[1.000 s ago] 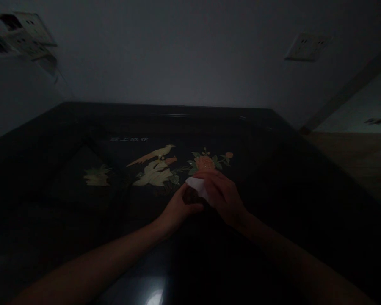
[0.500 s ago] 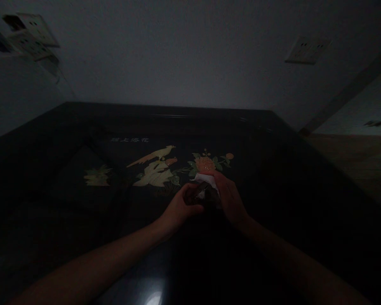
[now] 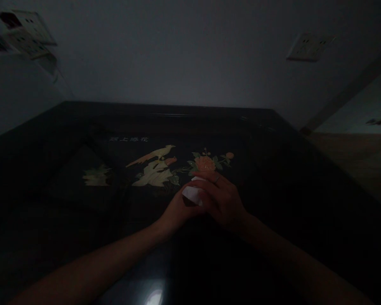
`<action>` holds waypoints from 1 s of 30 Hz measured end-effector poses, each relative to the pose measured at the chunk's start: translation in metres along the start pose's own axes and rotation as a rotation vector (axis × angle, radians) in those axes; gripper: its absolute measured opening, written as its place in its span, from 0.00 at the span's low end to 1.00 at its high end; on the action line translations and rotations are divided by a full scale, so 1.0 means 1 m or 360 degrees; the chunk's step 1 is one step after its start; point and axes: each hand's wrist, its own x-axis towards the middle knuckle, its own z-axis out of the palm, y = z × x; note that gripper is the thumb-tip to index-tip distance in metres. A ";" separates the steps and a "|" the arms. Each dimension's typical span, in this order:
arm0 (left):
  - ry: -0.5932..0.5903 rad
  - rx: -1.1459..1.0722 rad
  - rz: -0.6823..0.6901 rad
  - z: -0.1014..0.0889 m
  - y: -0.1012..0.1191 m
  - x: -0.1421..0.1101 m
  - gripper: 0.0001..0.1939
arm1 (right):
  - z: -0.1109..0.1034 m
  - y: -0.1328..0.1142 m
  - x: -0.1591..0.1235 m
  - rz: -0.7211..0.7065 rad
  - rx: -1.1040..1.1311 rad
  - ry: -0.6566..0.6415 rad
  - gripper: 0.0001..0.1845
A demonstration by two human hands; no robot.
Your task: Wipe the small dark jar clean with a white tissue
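The room is very dark. My left hand (image 3: 177, 209) and my right hand (image 3: 220, 198) meet over a black lacquered table (image 3: 292, 178), just in front of its inlaid bird and flower picture (image 3: 165, 165). My left hand is closed round a small dark object (image 3: 187, 201) that I cannot make out. My right hand, with a ring on one finger, presses a white cloth or tissue (image 3: 193, 194) against that object with curled fingers. Most of the dark object is hidden between the two hands.
A pale wall stands right behind the table, with a socket plate (image 3: 307, 45) at upper right and more plates (image 3: 28, 31) at upper left. Wooden floor (image 3: 358, 156) shows to the right of the table. A light reflects on the table's near edge (image 3: 154, 296).
My right hand has shifted back over the dark object, covering it with the white cloth again, after exposing part of it half a second ago. My left hand has stayed in place.
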 end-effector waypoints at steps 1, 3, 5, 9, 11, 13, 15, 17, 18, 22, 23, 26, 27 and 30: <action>-0.0002 -0.0042 -0.0022 0.000 0.001 0.000 0.29 | 0.000 0.000 0.000 0.0064 0.0066 0.0036 0.15; -0.0030 -0.0069 -0.0064 0.000 0.002 -0.001 0.27 | 0.002 0.001 0.001 0.0214 0.0253 0.0117 0.15; -0.0068 -0.0044 -0.0072 -0.002 0.003 -0.001 0.26 | 0.006 0.004 0.000 0.0421 0.0487 0.0205 0.16; -0.0097 -0.0046 -0.0059 -0.004 0.003 -0.001 0.22 | 0.014 0.012 -0.001 0.0869 0.0840 0.0317 0.19; -0.0074 -0.0096 -0.0094 -0.003 0.003 -0.001 0.22 | 0.017 0.014 -0.001 0.0970 0.0900 0.0335 0.21; -0.0047 -0.0126 -0.0118 -0.002 0.002 -0.001 0.22 | 0.018 0.014 -0.001 0.0993 0.0910 0.0338 0.22; -0.0060 -0.0143 -0.0108 -0.002 0.001 0.000 0.22 | 0.017 0.012 -0.002 0.0939 0.0870 0.0351 0.22; -0.0108 -0.0161 -0.0088 -0.003 0.001 0.000 0.22 | 0.015 0.009 -0.003 0.0801 0.0768 0.0370 0.22; -0.0124 -0.0163 -0.0081 -0.003 0.000 0.000 0.22 | 0.014 0.007 -0.004 0.0705 0.0693 0.0366 0.21; -0.0103 -0.0110 -0.0075 -0.003 0.000 0.001 0.21 | 0.010 0.002 -0.005 0.0275 0.0289 0.0272 0.18; -0.0085 -0.0082 -0.0072 -0.003 0.000 0.001 0.21 | 0.009 0.002 -0.005 0.0183 0.0166 0.0244 0.18; -0.0023 -0.0017 -0.0041 -0.005 -0.004 0.003 0.21 | 0.008 0.001 -0.004 -0.0042 -0.0175 0.0158 0.17; -0.0016 -0.0019 -0.0022 -0.006 -0.005 0.003 0.21 | 0.008 0.001 -0.004 -0.0106 -0.0260 0.0141 0.17; -0.0076 -0.0080 0.0009 -0.008 -0.008 0.004 0.23 | 0.007 0.001 -0.002 -0.0223 -0.0387 0.0127 0.17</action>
